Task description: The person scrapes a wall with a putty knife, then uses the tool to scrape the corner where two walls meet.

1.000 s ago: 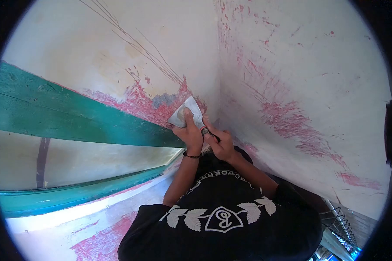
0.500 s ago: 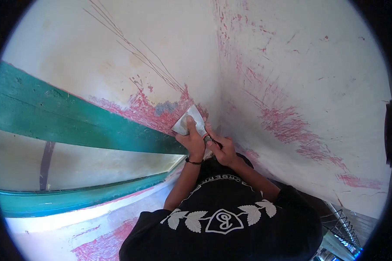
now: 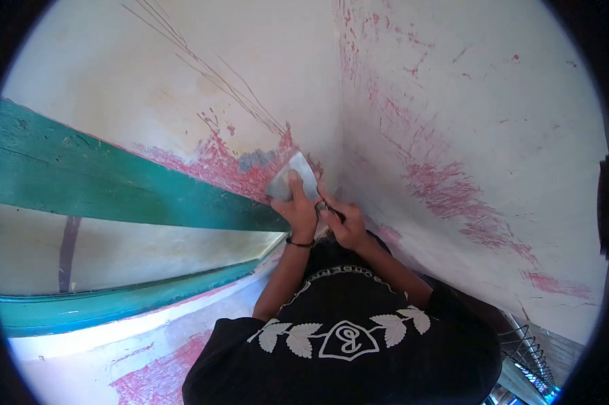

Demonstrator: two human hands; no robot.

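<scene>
A putty knife (image 3: 306, 167) with a wide metal blade lies against the left wall, close to the corner. My right hand (image 3: 348, 224) is closed around its dark handle. On the blade, my left hand (image 3: 300, 214) presses with a finger laid along the metal, the rest of it gripping lower down. Beside the blade, the wall has a scraped red patch (image 3: 216, 165) with a small grey spot (image 3: 257, 160) in it. The blade's lower left corner is close to the end of a green wooden board (image 3: 129, 182).
The right wall (image 3: 466, 121) meets the left one in a corner and carries red scrape marks (image 3: 446, 189). Thin brown cracks (image 3: 230, 94) run down the left wall. A second green rail (image 3: 135, 304) lies lower left. Coiled wire (image 3: 530, 351) is at lower right.
The view has shifted slightly. Both hands and the putty knife have moved a little up the wall, and the blade has turned slightly. The grip of both hands stays the same.
</scene>
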